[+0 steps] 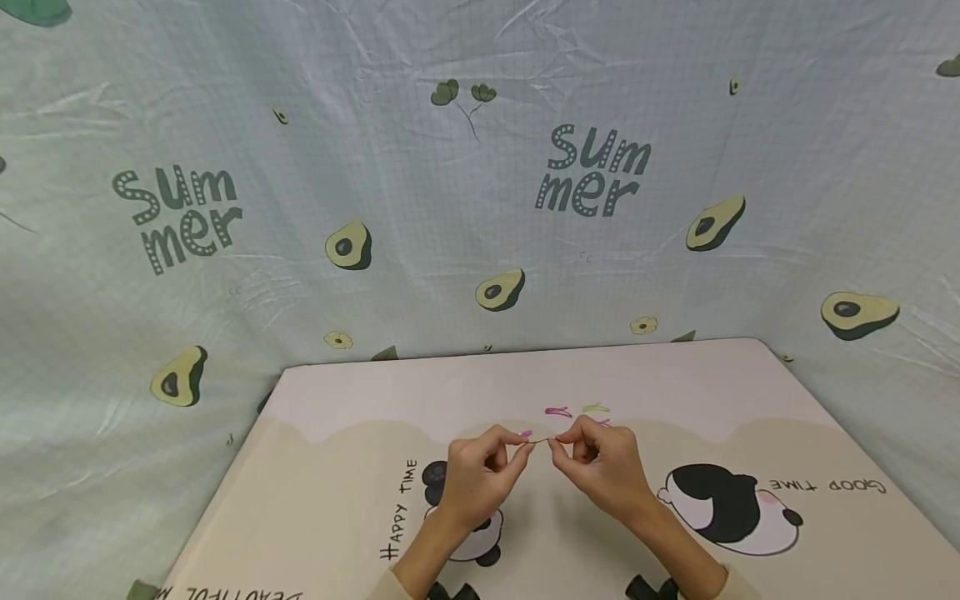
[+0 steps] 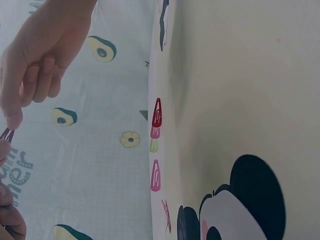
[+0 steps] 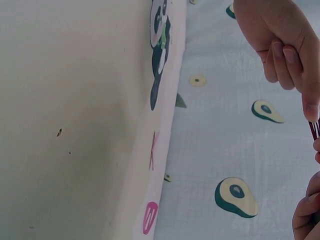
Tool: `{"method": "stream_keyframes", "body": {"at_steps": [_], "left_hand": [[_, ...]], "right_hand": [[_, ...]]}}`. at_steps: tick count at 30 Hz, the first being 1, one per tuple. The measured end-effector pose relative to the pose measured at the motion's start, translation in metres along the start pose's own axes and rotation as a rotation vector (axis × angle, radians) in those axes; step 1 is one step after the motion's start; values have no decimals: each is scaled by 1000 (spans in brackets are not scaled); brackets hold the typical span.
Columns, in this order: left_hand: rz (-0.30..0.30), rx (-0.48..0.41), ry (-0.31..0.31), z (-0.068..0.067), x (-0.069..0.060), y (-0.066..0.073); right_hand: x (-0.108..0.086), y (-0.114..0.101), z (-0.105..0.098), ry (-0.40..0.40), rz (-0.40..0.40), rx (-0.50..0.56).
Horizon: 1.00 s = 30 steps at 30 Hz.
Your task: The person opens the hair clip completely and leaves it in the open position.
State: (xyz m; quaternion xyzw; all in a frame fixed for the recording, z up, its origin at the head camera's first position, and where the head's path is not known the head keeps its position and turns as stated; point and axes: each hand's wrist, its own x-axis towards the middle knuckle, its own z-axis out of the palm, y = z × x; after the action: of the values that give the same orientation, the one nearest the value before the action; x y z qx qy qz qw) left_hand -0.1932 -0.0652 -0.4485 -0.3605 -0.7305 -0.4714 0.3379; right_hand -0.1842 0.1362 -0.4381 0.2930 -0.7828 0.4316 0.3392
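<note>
A dark red snap hair clip (image 1: 537, 441) is held up over the table between both hands, seen nearly edge-on in the head view. My left hand (image 1: 480, 475) pinches one end between thumb and forefinger. At the other end, my right hand (image 1: 606, 468) has the same pinching grip. Part of the clip (image 3: 314, 131) shows between the fingertips in the right wrist view; the fingers cover the rest. Beyond the hands lie a pink clip (image 1: 558, 412) and a green clip (image 1: 596, 408). A red clip (image 2: 157, 112) also lies there in the left wrist view.
Another pink clip (image 2: 156, 176) and a thin crossed pink one (image 2: 166, 216) lie along the table's far side. The cream table cover (image 1: 300, 492) carries printed pandas and lettering. A pale avocado-print curtain (image 1: 420, 183) hangs behind the table's far edge.
</note>
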Motion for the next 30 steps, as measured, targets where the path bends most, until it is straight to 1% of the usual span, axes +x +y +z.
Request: {"method": "stream_keyframes", "body": {"at_steps": [7,14,22,24,30], "left_hand": [[23,0,3,0,-1,-1],[34,-1,15,1,0,-1],[53,2,22,2,0,-2],[53,0,22,2,0,-2],[26,-5,30,1,0,-2]], "right_hand": [[0,0,0,1,-18,-6],[1,-1,0,22,-47,-6],[-1,1,-1,-2,1,-15],[-2,0,0,-4,6,-12],[-3,-1,2,-4,-12,-16]]}}
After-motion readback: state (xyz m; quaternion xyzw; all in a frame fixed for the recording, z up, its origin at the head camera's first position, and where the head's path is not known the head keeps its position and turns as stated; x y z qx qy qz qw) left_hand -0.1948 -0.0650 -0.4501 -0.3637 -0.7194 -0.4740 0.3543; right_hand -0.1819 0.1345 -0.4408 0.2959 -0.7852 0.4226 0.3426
